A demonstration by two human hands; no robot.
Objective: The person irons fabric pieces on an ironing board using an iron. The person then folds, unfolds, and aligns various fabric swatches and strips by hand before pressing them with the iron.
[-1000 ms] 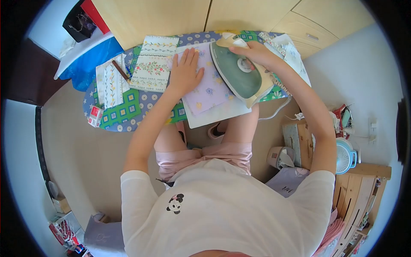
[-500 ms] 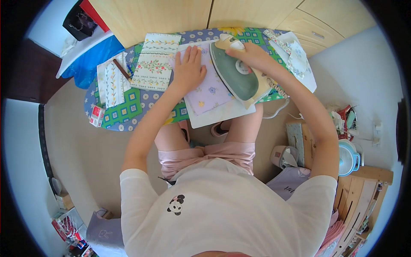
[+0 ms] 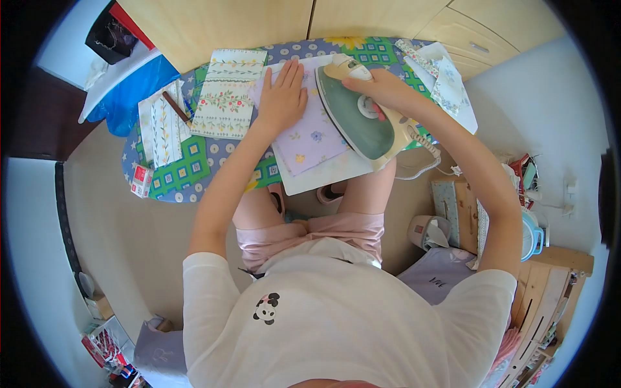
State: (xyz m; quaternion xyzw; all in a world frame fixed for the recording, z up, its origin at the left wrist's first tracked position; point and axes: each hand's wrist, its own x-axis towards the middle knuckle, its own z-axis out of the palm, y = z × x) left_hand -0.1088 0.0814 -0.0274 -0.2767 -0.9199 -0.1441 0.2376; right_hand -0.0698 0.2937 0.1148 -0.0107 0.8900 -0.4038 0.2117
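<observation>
My right hand (image 3: pixel 375 87) is wrapped round the handle of a green and cream clothes iron (image 3: pixel 352 119). The iron rests over the right part of a lilac floral cloth (image 3: pixel 310 142), which lies on a white board (image 3: pixel 304 183). On the cloth's left part my left hand (image 3: pixel 283 97) lies flat, fingers stretched upward and the thumb apart on the right. Left of that hand is a folded white cloth with flower rows (image 3: pixel 223 102). The iron's coiled cord (image 3: pixel 424 139) trails off to the right.
Beneath everything is a patterned ironing board cover (image 3: pixel 187 169). A narrow floral cloth (image 3: pixel 167 132), a brown stick (image 3: pixel 176 107) and a small red-white box (image 3: pixel 141 181) lie at left. More floral pieces (image 3: pixel 446 84) lie at right. Wooden cabinets (image 3: pixel 375 18) stand behind.
The view has shifted slightly. The iron and my right hand have moved very little over the lilac cloth, and my left hand stays flat on it.
</observation>
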